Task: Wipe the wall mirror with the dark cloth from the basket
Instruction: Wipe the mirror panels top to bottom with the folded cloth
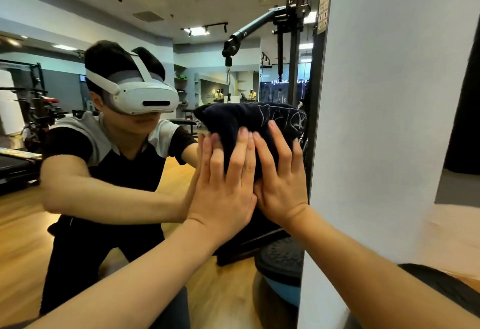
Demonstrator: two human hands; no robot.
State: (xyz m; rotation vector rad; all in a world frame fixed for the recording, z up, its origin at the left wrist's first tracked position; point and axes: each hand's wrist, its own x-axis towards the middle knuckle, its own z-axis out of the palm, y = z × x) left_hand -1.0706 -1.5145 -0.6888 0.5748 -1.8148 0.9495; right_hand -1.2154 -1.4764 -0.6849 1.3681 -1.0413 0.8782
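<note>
The dark cloth [249, 120] is bunched flat against the wall mirror [109, 11], near the mirror's right edge. My left hand [226, 180] and my right hand [280, 172] lie side by side on the cloth, fingers straight and pointing up, pressing it onto the glass. The lower part of the cloth is hidden under my palms. The mirror fills the left and middle of the view and reflects a crouching person with a white headset, arms stretched toward the cloth. No basket is in view.
A white wall [389, 120] juts out right beside the mirror's right edge, close to my right hand. The glass reflects a wooden floor, gym machines, a black cable-machine arm and a round blue-and-black balance trainer low down.
</note>
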